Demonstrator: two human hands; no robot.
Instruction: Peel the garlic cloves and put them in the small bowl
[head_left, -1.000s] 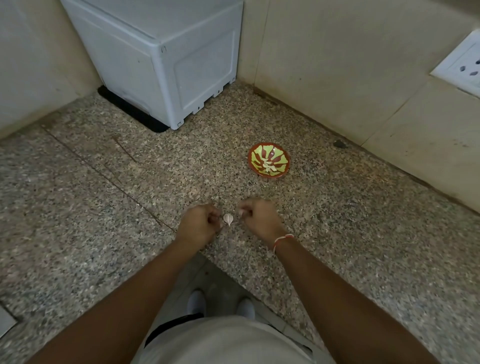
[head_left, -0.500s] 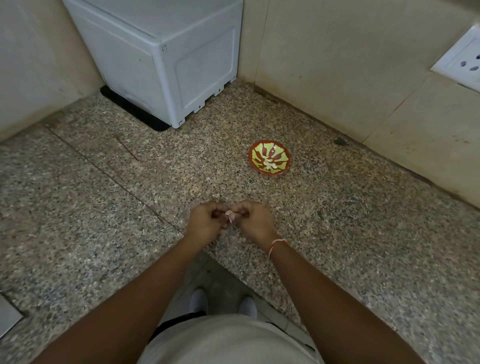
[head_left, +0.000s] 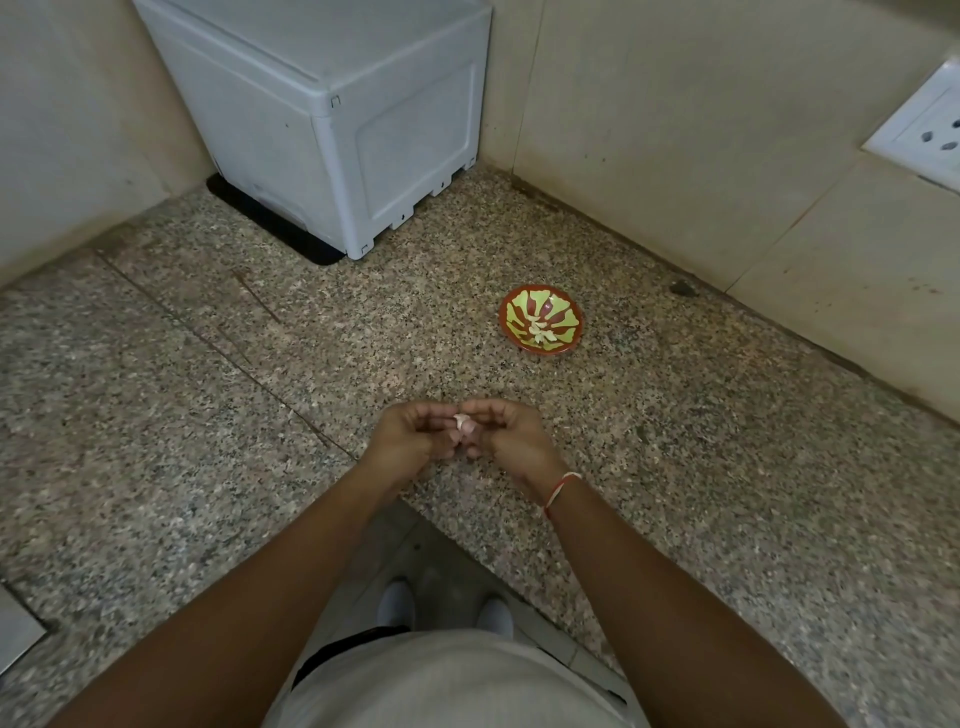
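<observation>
A pale garlic clove (head_left: 461, 422) sits between my two hands, just above the speckled granite counter (head_left: 208, 415). My left hand (head_left: 410, 439) and my right hand (head_left: 511, 434) both pinch it with curled fingers, palms turned partly up. A small red bowl (head_left: 563, 345) with a green and red pattern stands on the counter beyond my right hand, well apart from it. Several pale garlic pieces (head_left: 540, 330) lie inside the bowl.
A white plastic box (head_left: 332, 114) on a black mat fills the back corner. Tiled walls close the counter at the back and right, with a white socket plate (head_left: 924, 130) at upper right. The counter's front edge runs just below my wrists.
My hands came together on the clove and turned palms up. The clove now sits deeper between my fingertips.
</observation>
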